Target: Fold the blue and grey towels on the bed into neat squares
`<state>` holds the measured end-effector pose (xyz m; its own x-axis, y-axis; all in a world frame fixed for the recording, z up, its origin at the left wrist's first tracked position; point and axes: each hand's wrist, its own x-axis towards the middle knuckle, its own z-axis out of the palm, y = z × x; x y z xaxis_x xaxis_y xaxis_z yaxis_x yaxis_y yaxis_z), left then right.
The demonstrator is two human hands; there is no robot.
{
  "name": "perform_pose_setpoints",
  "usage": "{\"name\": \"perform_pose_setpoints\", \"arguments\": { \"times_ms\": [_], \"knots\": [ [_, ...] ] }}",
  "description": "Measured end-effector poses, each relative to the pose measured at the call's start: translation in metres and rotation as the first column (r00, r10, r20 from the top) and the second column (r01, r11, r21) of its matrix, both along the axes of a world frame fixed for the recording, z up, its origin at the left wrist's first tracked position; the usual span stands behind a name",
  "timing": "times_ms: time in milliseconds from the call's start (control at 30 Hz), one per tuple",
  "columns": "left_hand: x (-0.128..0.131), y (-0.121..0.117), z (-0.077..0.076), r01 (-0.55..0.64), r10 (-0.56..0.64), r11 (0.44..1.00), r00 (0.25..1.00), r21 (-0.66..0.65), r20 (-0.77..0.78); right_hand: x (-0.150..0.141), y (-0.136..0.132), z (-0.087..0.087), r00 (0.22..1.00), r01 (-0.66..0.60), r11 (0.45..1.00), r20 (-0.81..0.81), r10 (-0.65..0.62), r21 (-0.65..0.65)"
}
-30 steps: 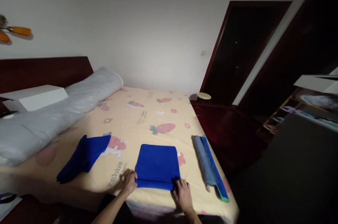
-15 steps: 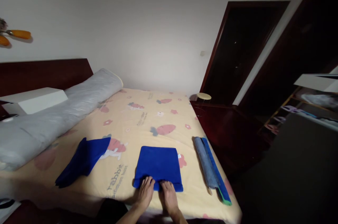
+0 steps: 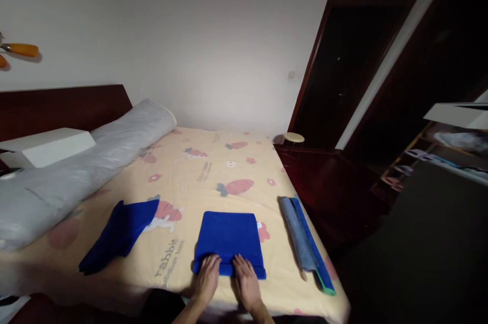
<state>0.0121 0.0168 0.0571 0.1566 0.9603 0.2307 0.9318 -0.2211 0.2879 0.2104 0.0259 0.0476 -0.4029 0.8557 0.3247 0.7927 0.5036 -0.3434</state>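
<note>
A folded blue towel [image 3: 229,232] lies flat on the bed, its near edge turned over into a narrow band. My left hand [image 3: 208,275] rests on the left half of this band, fingers stretched forward over it. On the right half lies my right hand [image 3: 246,279], its fingers spread a little and pressed down on the cloth. Both thumbs are mostly hidden. To the left is a second blue cloth [image 3: 122,232], loosely crumpled. At the right edge of the bed a grey-blue rolled cloth [image 3: 299,235] lies beside a blue strip [image 3: 314,250] with a green end.
The bed [image 3: 198,171] has a carrot-and-rabbit print sheet. A long grey wrapped roll [image 3: 102,166] lies along the headboard [image 3: 68,105], near a white box [image 3: 57,147]. A stool [image 3: 293,137] stands beyond the bed; a shelf [image 3: 415,156] is at the right.
My fingers have straightened and spread more over the turned-over band, the right hand's most clearly. The towel has hardly moved. The view has shifted slightly.
</note>
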Motion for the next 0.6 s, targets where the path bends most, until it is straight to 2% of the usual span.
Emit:
{"name": "perform_pose_setpoints", "arguments": {
  "times_ms": [67, 133, 233, 300, 400, 467, 500, 600],
  "knots": [
    [0.013, 0.007, -0.003, 0.091, -0.091, 0.996, 0.995, -0.016, 0.036, -0.016, 0.005, 0.010, 0.999, -0.045, 0.995, 0.008, 0.046, -0.089],
    [0.010, 0.011, -0.007, 0.101, -0.100, 0.995, 0.994, -0.014, 0.030, -0.017, 0.010, 0.014, 0.999, -0.039, 0.991, 0.017, 0.042, -0.126],
    [-0.022, 0.010, -0.011, 0.042, -0.041, 0.999, 0.998, 0.001, -0.046, 0.013, 0.014, 0.007, 0.993, 0.115, 0.991, 0.013, -0.114, -0.075],
    [-0.050, 0.006, -0.012, -0.044, 0.045, 0.999, 0.993, 0.011, -0.113, 0.042, 0.015, -0.002, 0.970, 0.241, 0.970, 0.021, -0.241, -0.040],
    [-0.073, 0.001, -0.010, -0.166, 0.171, 0.985, 0.969, 0.046, -0.180, 0.067, 0.014, -0.010, 0.944, 0.328, 0.944, 0.040, -0.327, -0.023],
    [-0.069, 0.001, -0.006, -0.167, 0.178, 0.983, 0.967, 0.075, -0.180, 0.061, 0.013, -0.007, 0.944, 0.329, 0.944, 0.038, -0.328, -0.033],
    [-0.061, 0.002, -0.003, -0.128, 0.140, 0.988, 0.976, 0.081, -0.169, 0.052, 0.012, -0.003, 0.952, 0.306, 0.951, 0.032, -0.305, -0.046],
    [-0.026, 0.007, 0.001, 0.103, -0.096, 0.994, 0.987, 0.048, -0.127, 0.010, 0.011, 0.013, 0.992, 0.125, 0.986, 0.014, -0.124, -0.115]
  ]
}}
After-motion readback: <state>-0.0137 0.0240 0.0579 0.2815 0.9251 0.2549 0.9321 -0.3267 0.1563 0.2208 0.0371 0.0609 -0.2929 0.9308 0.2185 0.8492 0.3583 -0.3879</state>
